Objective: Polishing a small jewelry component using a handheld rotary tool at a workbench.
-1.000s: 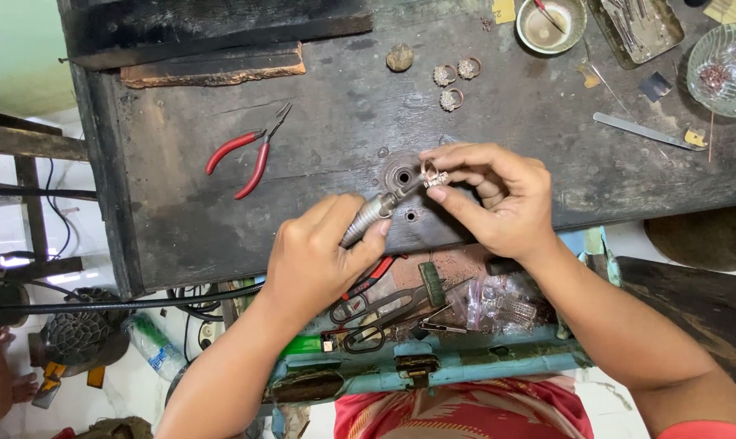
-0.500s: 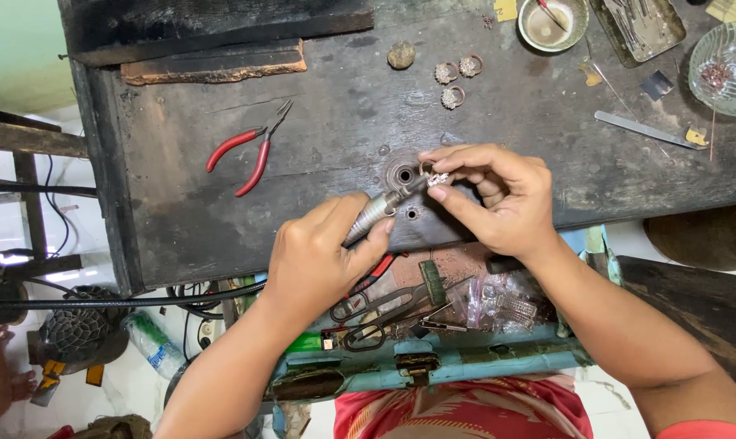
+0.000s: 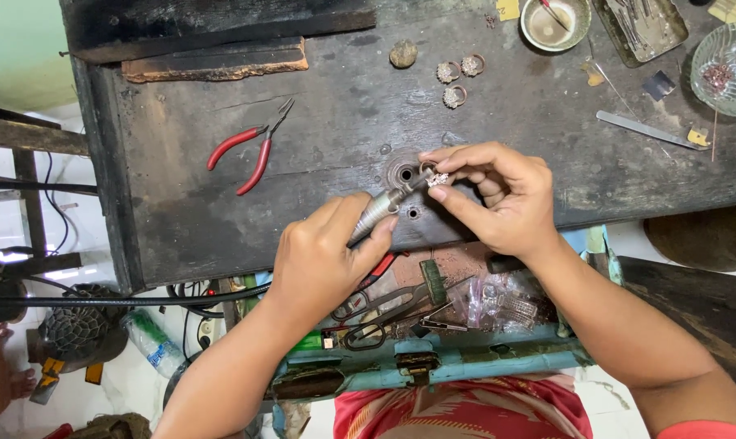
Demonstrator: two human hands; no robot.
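Both hands (image 3: 327, 256) near bench edge (image 3: 221, 248)

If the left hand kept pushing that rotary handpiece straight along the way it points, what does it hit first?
The left hand aims the rotary handpiece up and to the right. First in that line is the small ring pinched in the right hand, with those fingertips right behind it. The tip looks already at the ring; depth is unclear.

The left hand (image 3: 323, 260) grips a metal rotary handpiece (image 3: 377, 213), its tip pointed up and to the right at a small sparkling ring (image 3: 438, 177) pinched between the thumb and fingers of the right hand (image 3: 498, 199) over the dark, worn counter (image 3: 335, 162). Red-handled pliers (image 3: 250, 146) lie well apart to the left, and three more rings (image 3: 457, 77) sit farther up the counter, near a small bowl (image 3: 555, 23).
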